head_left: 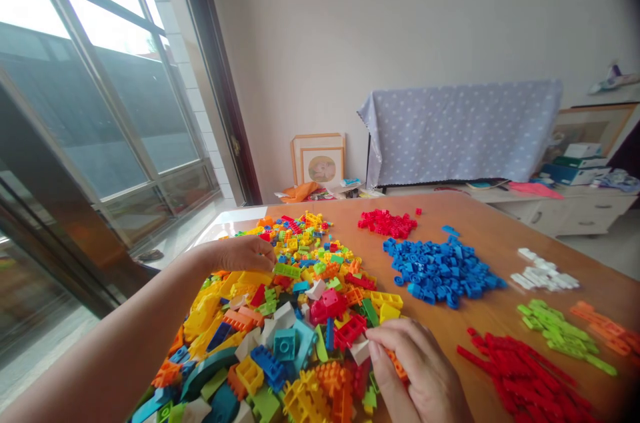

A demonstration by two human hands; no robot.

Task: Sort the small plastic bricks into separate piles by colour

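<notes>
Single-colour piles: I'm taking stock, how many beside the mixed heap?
6: red blocks at back, blue blocks before them, white blocks further right, lime strips nearer, orange strips rightmost, red strips nearest. Some may be hidden.

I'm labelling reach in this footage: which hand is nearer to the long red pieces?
Right. The right hand is left of the long red pieces, at the right edge of the mixed pile. The left hand is farther away, over the mixed pile's left side.
</notes>
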